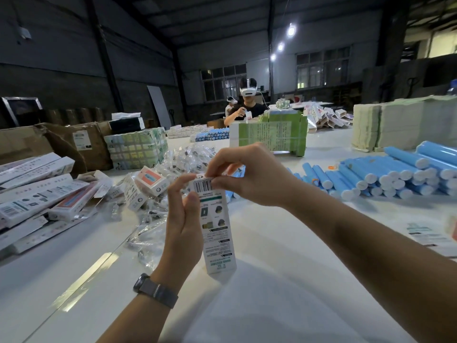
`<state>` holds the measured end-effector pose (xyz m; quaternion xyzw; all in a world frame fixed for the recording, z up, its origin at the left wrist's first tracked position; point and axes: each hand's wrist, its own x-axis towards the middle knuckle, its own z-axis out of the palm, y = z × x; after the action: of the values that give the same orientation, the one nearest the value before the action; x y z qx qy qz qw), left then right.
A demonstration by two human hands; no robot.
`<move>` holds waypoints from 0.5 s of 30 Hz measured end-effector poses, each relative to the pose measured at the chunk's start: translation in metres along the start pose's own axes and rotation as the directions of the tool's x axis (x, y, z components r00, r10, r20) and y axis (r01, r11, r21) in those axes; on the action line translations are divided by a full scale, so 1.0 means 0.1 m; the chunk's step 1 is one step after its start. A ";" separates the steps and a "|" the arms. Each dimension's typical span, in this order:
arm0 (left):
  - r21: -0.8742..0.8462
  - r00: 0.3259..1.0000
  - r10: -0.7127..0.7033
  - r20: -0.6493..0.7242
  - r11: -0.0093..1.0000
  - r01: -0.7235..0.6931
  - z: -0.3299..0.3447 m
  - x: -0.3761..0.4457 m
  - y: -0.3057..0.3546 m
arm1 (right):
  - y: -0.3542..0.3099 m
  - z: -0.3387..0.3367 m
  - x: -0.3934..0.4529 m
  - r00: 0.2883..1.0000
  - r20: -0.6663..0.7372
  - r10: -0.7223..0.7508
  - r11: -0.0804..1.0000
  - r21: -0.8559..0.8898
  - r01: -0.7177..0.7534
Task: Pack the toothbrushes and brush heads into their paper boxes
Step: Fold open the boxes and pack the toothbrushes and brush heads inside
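White paper box [217, 226], barcode up top, upright between both hands.

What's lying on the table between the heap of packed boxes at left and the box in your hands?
In the head view, loose brush heads in clear wrappers lie between the packed boxes and the held box.

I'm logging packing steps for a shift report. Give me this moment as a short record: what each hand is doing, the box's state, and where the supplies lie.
left hand: holds the paper box upright by its side
right hand: pinches the top flap at the box's barcode end
box state: held above the white table, top end being handled; contents not visible
blue tubes: piled on the table to the right
bagged brush heads: heaped behind the box
finished boxes: stacked on the left
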<state>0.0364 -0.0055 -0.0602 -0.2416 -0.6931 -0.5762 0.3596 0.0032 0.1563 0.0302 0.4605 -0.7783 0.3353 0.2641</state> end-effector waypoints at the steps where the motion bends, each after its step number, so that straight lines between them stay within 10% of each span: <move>1: -0.001 1.000 0.001 0.006 1.000 -0.001 0.00 0.00 0.00 | 0.01 0.02 0.00 1.000 -0.015 0.023 1.000 0.020 -0.022; 15: -0.013 0.996 0.018 0.093 1.000 -0.017 -0.01 -0.02 -0.03 | -0.07 0.07 -0.10 0.980 -0.037 0.195 0.977 0.091 -0.191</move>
<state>0.0354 -0.0070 -0.0637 -0.2763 -0.7034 -0.5655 0.3304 0.0134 0.1537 0.0208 0.3858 -0.7977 0.4036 0.2278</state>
